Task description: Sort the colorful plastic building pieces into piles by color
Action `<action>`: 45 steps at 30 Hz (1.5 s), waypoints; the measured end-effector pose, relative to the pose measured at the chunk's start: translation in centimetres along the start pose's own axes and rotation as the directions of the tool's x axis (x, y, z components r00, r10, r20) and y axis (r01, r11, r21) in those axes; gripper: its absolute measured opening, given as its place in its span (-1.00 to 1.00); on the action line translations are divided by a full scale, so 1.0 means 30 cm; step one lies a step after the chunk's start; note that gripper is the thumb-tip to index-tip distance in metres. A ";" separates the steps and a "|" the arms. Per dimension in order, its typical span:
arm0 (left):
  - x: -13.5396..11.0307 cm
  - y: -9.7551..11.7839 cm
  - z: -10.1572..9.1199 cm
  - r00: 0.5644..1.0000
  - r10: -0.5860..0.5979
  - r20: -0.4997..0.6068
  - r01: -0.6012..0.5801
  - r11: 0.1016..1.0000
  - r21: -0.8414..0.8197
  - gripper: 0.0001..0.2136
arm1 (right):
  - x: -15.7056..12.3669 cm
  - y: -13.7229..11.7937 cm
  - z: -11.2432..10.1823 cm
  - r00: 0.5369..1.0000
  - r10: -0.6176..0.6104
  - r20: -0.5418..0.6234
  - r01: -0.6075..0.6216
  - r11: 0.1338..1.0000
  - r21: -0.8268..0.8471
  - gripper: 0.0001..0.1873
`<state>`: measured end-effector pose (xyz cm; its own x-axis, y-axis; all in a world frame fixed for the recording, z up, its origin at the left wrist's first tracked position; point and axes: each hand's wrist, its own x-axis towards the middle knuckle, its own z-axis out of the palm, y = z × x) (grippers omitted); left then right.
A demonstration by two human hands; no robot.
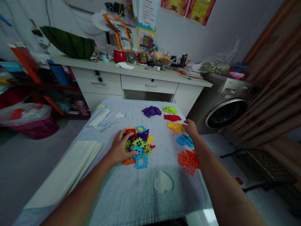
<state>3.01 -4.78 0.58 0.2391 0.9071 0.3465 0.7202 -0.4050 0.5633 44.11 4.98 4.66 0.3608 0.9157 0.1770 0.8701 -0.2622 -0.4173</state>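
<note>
A mixed heap of colourful plastic interlocking tiles (140,142) lies in the middle of a table covered with a pale cloth (131,191). My left hand (120,147) rests on the heap's left side, fingers spread flat over the tiles. Sorted piles lie to the right: purple (151,111), green (170,110), red (172,117), yellow (175,126), blue (184,140) and orange (188,161). My right hand (190,128) sits at the yellow pile's right edge, fingers curled down onto it; what they hold, if anything, is hidden.
A white remote (99,117) and folded white sheets (70,166) lie on the table's left. Behind stands a cluttered white desk (150,83) with a halved watermelon (69,44). A washing machine (225,106) stands at the right, a pink basin (25,121) at the left.
</note>
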 end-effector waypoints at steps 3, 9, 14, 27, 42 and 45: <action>0.003 0.005 -0.003 1.000 0.019 -0.025 -0.020 0.999 -0.037 -0.32 | -0.032 -0.103 0.020 0.985 -0.144 0.094 0.154 0.982 -0.109 -0.63; 0.010 0.015 -0.029 0.996 -0.021 -0.089 0.015 0.998 -0.065 -0.55 | -0.089 -0.241 0.042 0.945 -0.182 0.273 0.259 0.924 -0.283 -0.55; 0.017 0.010 -0.032 0.991 -0.081 -0.106 0.075 0.995 -0.065 -0.59 | -0.164 -0.362 0.035 0.914 -0.340 0.222 0.375 0.916 -0.139 -0.64; 0.022 0.002 -0.029 0.995 -0.047 -0.084 0.037 0.992 -0.118 -0.61 | -0.342 -0.603 0.238 0.821 -0.496 0.283 0.456 0.868 0.197 -0.60; 0.022 0.001 -0.025 0.994 -0.049 -0.096 0.040 0.995 -0.093 -0.62 | -0.284 -0.556 0.200 0.897 -0.440 0.036 0.344 0.748 0.568 -0.79; 0.025 -0.001 -0.022 0.994 -0.050 -0.098 0.041 0.995 -0.088 -0.61 | -0.240 -0.502 0.106 0.901 -0.432 0.023 0.346 0.752 0.562 -0.80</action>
<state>2.74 -4.17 1.31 0.1380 0.9106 0.3895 0.6697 -0.3756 0.6407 27.35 3.30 6.84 -0.0587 0.9459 0.3192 0.5904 0.2907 -0.7530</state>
